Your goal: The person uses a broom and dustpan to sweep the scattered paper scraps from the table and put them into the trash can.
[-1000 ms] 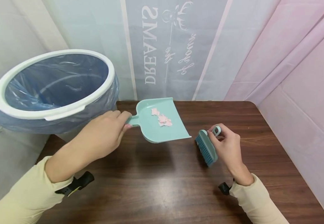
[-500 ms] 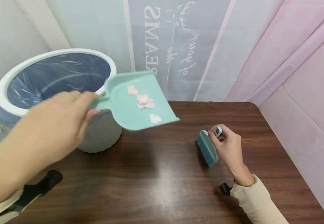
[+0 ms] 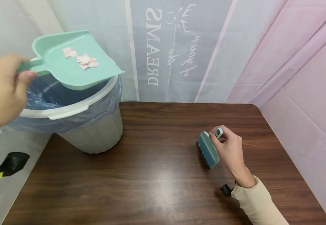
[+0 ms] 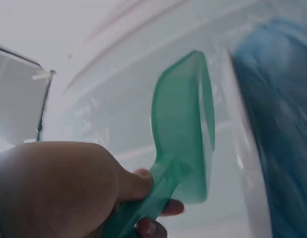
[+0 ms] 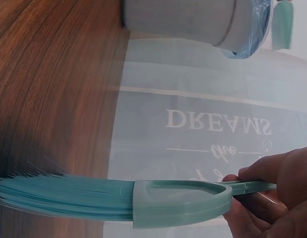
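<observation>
My left hand [image 3: 3, 89] grips the handle of a mint-green dustpan [image 3: 64, 73], which is over the opening of the trash bin [image 3: 101, 134]. Several pale pink paper scraps [image 3: 87, 61] lie on the pan. In the left wrist view the dustpan [image 4: 178, 119] shows edge-on beside the bin's rim, its handle between thumb and fingers. On the right, my right hand [image 3: 230, 148] pinches the looped handle of a small green hand brush [image 3: 208, 150] just at the table. The right wrist view shows that brush [image 5: 178, 203] with its long bristles pointing left.
The grey bin has a white rim [image 3: 75, 109] and a blue plastic liner [image 3: 101, 106], and stands at the left of the brown wooden table [image 3: 151, 175]. Behind the table hangs a printed curtain [image 3: 177, 53]. A pink-white curtain [image 3: 312, 84] borders the right side.
My left hand has lifted the dustpan and carried it left, from above the table to over the bin. The scraps stay on the pan. My right hand and the brush have hardly moved.
</observation>
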`<move>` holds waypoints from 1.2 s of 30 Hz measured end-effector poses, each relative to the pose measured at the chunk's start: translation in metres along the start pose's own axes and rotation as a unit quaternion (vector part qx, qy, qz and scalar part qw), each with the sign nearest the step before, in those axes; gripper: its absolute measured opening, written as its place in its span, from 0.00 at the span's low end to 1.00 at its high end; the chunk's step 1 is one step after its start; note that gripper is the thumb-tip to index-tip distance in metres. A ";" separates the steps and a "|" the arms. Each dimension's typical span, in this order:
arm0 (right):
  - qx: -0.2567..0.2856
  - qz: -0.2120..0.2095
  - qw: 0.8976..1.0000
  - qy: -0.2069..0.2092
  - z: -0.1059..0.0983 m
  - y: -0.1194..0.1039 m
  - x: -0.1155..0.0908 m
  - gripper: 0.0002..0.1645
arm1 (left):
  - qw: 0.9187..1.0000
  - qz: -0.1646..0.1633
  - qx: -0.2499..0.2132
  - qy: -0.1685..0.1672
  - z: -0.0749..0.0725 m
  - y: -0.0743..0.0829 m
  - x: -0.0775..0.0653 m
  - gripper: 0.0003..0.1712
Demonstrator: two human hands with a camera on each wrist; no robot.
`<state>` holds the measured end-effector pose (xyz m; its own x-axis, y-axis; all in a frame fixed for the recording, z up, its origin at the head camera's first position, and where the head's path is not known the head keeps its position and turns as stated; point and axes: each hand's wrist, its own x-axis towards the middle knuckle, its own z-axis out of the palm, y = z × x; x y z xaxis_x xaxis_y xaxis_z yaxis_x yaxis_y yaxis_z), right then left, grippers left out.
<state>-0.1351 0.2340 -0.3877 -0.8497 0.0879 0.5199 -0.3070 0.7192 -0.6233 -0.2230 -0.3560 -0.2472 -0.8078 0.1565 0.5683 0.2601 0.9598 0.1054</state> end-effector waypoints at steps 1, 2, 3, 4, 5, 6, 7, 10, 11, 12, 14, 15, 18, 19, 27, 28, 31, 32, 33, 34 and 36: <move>0.000 0.001 1.000 0.000 0.000 0.000 0.000 0.04 | 1.000 -0.013 -0.001 -0.005 -0.013 0.019 0.000 0.24; -0.001 0.001 1.000 -0.001 0.000 0.000 0.000 0.04 | 0.999 -0.029 -0.007 -0.010 -0.024 0.035 0.001 0.23; -0.001 0.001 1.000 -0.002 0.000 0.001 0.000 0.03 | 0.999 -0.043 -0.012 -0.015 -0.032 0.048 0.002 0.23; 0.000 0.001 1.000 -0.004 0.000 0.001 -0.001 0.02 | 0.998 -0.054 -0.014 -0.022 -0.037 0.057 0.002 0.22; -0.001 0.002 1.000 -0.004 -0.001 0.001 -0.001 0.01 | 0.998 -0.065 -0.012 -0.024 -0.040 0.062 0.002 0.21; -0.002 0.001 1.000 -0.004 -0.001 0.001 -0.001 0.01 | 0.997 -0.075 -0.010 -0.030 -0.040 0.064 0.001 0.20; -0.002 0.000 1.000 -0.004 -0.002 0.001 -0.002 0.02 | 0.995 -0.087 -0.011 -0.039 -0.040 0.065 0.001 0.20; -0.002 -0.002 1.000 -0.003 -0.004 0.001 -0.003 0.04 | 0.995 -0.091 0.002 -0.050 -0.037 0.061 0.001 0.18; -0.003 -0.003 1.000 -0.003 -0.004 0.001 -0.003 0.04 | 0.995 -0.084 0.009 -0.047 -0.035 0.060 0.002 0.18; -0.002 -0.003 1.000 -0.004 -0.004 0.001 -0.003 0.05 | 0.996 -0.072 0.017 -0.040 -0.034 0.060 0.001 0.17; -0.001 -0.003 1.000 -0.005 -0.004 0.002 -0.003 0.05 | 0.999 -0.031 0.044 -0.006 -0.032 0.063 0.001 0.15; 0.000 -0.003 1.000 -0.005 -0.004 0.002 -0.003 0.05 | 0.998 -0.016 0.060 0.008 -0.032 0.066 0.001 0.14; 0.001 -0.005 1.000 -0.002 -0.003 0.001 -0.002 0.04 | 0.994 0.017 0.096 0.045 -0.034 0.076 0.000 0.14; 0.002 -0.005 1.000 -0.002 -0.003 0.001 -0.002 0.03 | 0.993 0.018 0.103 0.047 -0.036 0.079 -0.001 0.15; 0.002 0.002 1.000 -0.002 -0.003 -0.001 -0.001 0.03 | 0.995 -0.008 0.094 0.026 -0.038 0.084 0.000 0.14; 0.001 0.002 1.000 -0.002 -0.003 -0.001 -0.001 0.03 | 0.995 -0.006 0.094 0.030 -0.037 0.082 0.000 0.14; 0.000 0.002 1.000 -0.002 -0.002 -0.001 -0.001 0.03 | 0.996 -0.010 0.076 0.040 -0.035 0.076 0.001 0.13; -0.001 0.001 1.000 -0.001 -0.002 -0.001 0.000 0.04 | 0.997 -0.015 0.069 0.042 -0.034 0.074 0.001 0.13; -0.001 0.001 1.000 -0.001 -0.002 -0.001 0.000 0.04 | 0.997 -0.019 0.065 0.045 -0.033 0.072 0.002 0.13; -0.002 0.001 1.000 -0.001 -0.002 -0.001 0.000 0.04 | 0.997 -0.025 0.062 0.045 -0.033 0.070 0.002 0.13; -0.002 0.001 1.000 -0.001 -0.001 -0.001 0.001 0.04 | 0.997 -0.031 0.054 0.051 -0.032 0.067 0.003 0.13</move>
<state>-0.1348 0.2347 -0.3862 -0.8510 0.0885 0.5176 -0.3032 0.7220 -0.6219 -0.1905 -0.2984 -0.2125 -0.7612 0.0774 0.6439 0.1491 0.9871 0.0576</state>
